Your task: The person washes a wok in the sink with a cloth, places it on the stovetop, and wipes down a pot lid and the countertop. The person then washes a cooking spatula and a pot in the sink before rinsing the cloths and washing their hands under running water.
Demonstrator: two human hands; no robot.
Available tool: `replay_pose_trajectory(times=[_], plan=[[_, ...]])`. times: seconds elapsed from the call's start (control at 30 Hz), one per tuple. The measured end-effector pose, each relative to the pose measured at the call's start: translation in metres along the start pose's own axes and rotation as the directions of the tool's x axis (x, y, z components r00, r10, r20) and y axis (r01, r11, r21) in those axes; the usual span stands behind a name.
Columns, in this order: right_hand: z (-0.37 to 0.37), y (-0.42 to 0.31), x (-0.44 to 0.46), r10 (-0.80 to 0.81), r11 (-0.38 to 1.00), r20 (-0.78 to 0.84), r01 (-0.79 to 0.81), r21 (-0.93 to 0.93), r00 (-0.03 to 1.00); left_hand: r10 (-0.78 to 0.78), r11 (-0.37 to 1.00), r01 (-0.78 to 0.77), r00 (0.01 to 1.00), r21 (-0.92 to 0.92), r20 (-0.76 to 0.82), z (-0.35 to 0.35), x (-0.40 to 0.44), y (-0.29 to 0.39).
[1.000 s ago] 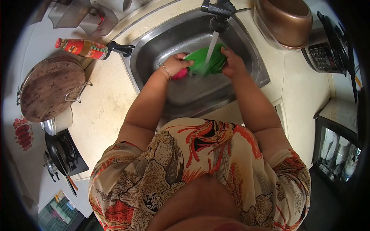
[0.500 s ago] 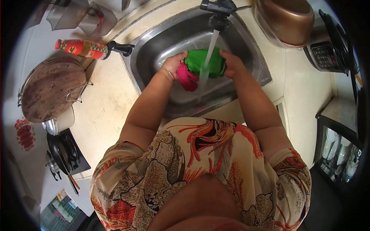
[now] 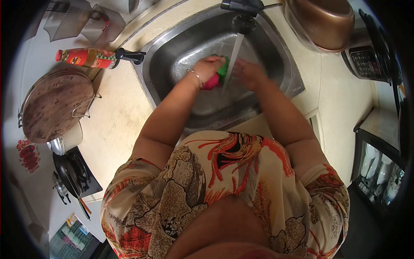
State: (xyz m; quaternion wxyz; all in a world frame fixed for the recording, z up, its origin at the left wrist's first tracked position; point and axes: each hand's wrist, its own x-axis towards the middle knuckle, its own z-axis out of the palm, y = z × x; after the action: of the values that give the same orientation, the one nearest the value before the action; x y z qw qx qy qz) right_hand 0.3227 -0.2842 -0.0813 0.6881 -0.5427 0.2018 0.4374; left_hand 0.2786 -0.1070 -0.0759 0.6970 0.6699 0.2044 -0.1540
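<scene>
In the metal sink [image 3: 172, 45], my left hand [image 3: 208, 68] is closed round a bunched green cloth [image 3: 223, 71] and a pink cloth [image 3: 211, 82], which sticks out below the fingers. Water [image 3: 233, 58] pours from the black faucet [image 3: 244, 21] just right of the green cloth and partly covers it. My right hand [image 3: 250, 74] is on the other side of the stream, apart from the cloths. Its fingers are smeared by motion, so their pose is unclear.
A sauce bottle [image 3: 86, 58] and a round wooden board [image 3: 58, 105] are at the left, above a black pan [image 3: 67, 170]. At the right are a brown pot [image 3: 323, 21], a black cooker [image 3: 364, 63] and a glass-fronted cabinet [image 3: 375, 166].
The green cloth, earlier spread between both hands, is now bunched in my left hand. My right hand has let go of it. The pink cloth is gathered under my left hand.
</scene>
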Motion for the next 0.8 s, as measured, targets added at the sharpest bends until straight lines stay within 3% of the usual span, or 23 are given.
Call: replay_pose_trajectory(times=[0.03, 0.07, 0.1, 0.13, 0.17, 0.2, 0.23, 0.27, 0.33, 0.37, 0.4, 0.43, 0.5, 0.53, 0.63, 0.67, 0.73, 0.8], plan=[[0.002, 0.005, 0.003, 0.109, 0.972, 0.210, -0.149, 0.183, 0.972, 0.069, 0.960, -0.094, 0.992, 0.265, 0.102, 0.004, -0.001, -0.002], [0.004, 0.010, 0.010, 0.107, 0.972, 0.209, -0.146, 0.184, 0.972, 0.109, 0.841, -0.207, 0.970, 0.500, 0.218, 0.010, -0.005, 0.001], [0.007, 0.016, 0.016, -0.001, 0.923, 0.373, -0.144, 0.358, 0.928, 0.110, 0.840, -0.209, 0.969, 0.501, 0.220, 0.019, -0.010, 0.003], [0.010, 0.018, 0.021, -0.136, 0.839, 0.504, -0.172, 0.516, 0.853, 0.136, 0.670, -0.266, 0.962, 0.694, 0.238, 0.031, -0.024, 0.014], [0.014, 0.015, 0.015, -0.138, 0.839, 0.505, -0.171, 0.517, 0.852, 0.155, 0.453, -0.303, 0.953, 0.839, 0.260, 0.039, -0.034, 0.019], [0.017, 0.013, 0.009, -0.047, 0.907, 0.385, -0.122, 0.403, 0.922, 0.276, 0.389, -0.367, 0.921, 0.845, 0.273, 0.040, -0.036, 0.006], [0.019, 0.012, 0.004, 0.024, 0.958, 0.244, -0.093, 0.273, 0.969, 0.275, 0.387, -0.367, 0.922, 0.846, 0.274, 0.039, -0.042, 0.002], [0.012, 0.020, 0.019, 0.022, 0.958, 0.246, -0.091, 0.273, 0.969, 0.326, 0.454, -0.421, 0.899, 0.785, 0.294, 0.037, -0.048, 0.000], [-0.008, 0.044, 0.058, 0.035, 0.863, 0.194, -0.127, 0.489, 0.980, 0.378, 0.514, -0.474, 0.873, 0.715, 0.307, 0.030, -0.050, -0.006], [-0.002, 0.037, 0.047, 0.033, 0.863, 0.194, -0.126, 0.489, 0.980, 0.212, 0.829, -0.215, 0.975, 0.516, 0.066, 0.023, -0.047, -0.012], [0.002, 0.031, 0.035, 0.010, 0.821, 0.084, -0.056, 0.569, 0.996, -0.047, 0.979, 0.066, 0.993, 0.194, -0.104, 0.016, -0.043, -0.018], [0.007, 0.028, 0.025, 0.000, 0.772, -0.028, 0.018, 0.636, 1.000, -0.050, 0.979, 0.070, 0.993, 0.194, -0.106, 0.007, -0.038, -0.025], [0.009, 0.030, 0.022, -0.009, 0.774, -0.031, 0.026, 0.632, 0.999, -0.314, 0.923, 0.306, 0.949, -0.234, 0.000, -0.008, -0.023, -0.038], [0.013, 0.027, 0.018, -0.020, 0.776, -0.038, 0.039, 0.630, 0.999, -0.411, 0.849, 0.419, 0.907, -0.323, 0.096, -0.009, -0.023, -0.034], [0.023, 0.026, 0.001, -0.043, 0.714, 0.088, -0.031, 0.699, 0.995, -0.487, 0.806, 0.508, 0.861, -0.305, 0.146, -0.001, -0.025, -0.021], [0.022, 0.028, 0.001, -0.042, 0.713, 0.086, -0.030, 0.700, 0.995, -0.489, 0.805, 0.510, 0.860, -0.303, 0.148, 0.001, -0.021, -0.024], [0.017, 0.035, 0.002, -0.123, 0.686, 0.299, -0.137, 0.715, 0.946, -0.382, 0.758, 0.484, 0.872, -0.437, 0.305, 0.004, -0.010, -0.029], [0.016, 0.039, 0.006, -0.091, 0.754, 0.294, -0.127, 0.644, 0.951, -0.300, 0.777, 0.411, 0.908, -0.477, 0.294, 0.003, -0.007, -0.031]])
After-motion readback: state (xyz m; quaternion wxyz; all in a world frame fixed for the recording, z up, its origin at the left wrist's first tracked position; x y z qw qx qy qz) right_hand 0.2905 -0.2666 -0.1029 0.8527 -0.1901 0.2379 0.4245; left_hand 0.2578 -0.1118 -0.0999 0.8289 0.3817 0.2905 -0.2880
